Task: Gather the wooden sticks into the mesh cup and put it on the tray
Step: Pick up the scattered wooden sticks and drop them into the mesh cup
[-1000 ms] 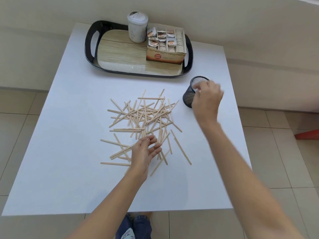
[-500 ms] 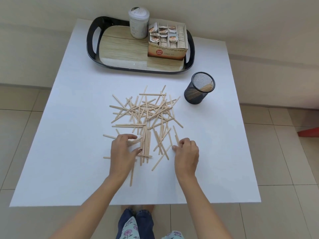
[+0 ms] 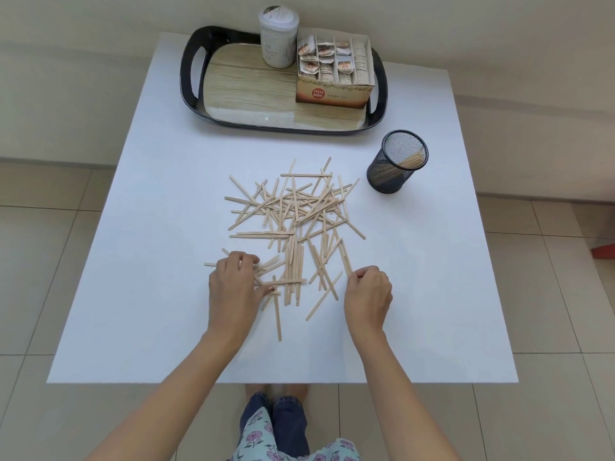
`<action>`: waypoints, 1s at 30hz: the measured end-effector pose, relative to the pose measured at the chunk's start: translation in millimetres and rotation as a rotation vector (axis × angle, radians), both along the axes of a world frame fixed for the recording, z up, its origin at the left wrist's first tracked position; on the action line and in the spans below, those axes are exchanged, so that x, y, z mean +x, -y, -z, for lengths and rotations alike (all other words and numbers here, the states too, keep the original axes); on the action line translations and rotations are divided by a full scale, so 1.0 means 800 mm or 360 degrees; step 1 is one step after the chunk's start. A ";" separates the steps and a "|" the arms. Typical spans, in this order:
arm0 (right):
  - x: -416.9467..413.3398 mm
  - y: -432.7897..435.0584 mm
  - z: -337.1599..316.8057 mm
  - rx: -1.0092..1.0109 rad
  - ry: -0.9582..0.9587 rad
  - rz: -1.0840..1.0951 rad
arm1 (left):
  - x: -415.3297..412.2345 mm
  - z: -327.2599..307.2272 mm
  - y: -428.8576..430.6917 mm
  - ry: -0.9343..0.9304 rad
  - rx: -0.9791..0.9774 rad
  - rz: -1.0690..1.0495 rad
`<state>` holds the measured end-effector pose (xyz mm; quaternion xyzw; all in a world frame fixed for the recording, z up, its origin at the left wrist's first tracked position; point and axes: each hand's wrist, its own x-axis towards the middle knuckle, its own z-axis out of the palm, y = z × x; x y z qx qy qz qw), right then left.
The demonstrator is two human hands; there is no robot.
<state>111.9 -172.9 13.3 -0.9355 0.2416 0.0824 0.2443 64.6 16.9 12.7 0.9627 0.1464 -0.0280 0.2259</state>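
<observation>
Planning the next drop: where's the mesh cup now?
Head view, right side: mesh cup stands on the table, near the tray's front-right corner, beyond the sticks.

Table (image 3: 133, 294): white, square.
Wooden sticks (image 3: 293, 221): loose pile mid-table; a few inside the mesh cup (image 3: 396, 163).
Mesh cup: upright, right of pile, apart from tray (image 3: 189, 78).
Tray: carries canister (image 3: 279, 38) and tea box (image 3: 334, 91).
Left hand (image 3: 233, 287): fingers curled over sticks, near-left edge.
Right hand (image 3: 367, 294): pinching one stick end, near-right edge.
</observation>
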 end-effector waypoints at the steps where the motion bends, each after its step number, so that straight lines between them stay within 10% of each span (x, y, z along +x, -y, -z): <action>1: -0.002 0.000 -0.001 0.0023 0.0016 0.0002 | 0.000 0.000 -0.002 -0.0023 0.0016 0.0038; 30: -0.016 -0.093 -0.006 0.0396 0.0006 -0.0170 | 0.032 -0.008 0.048 -0.0028 -0.0616 -0.0363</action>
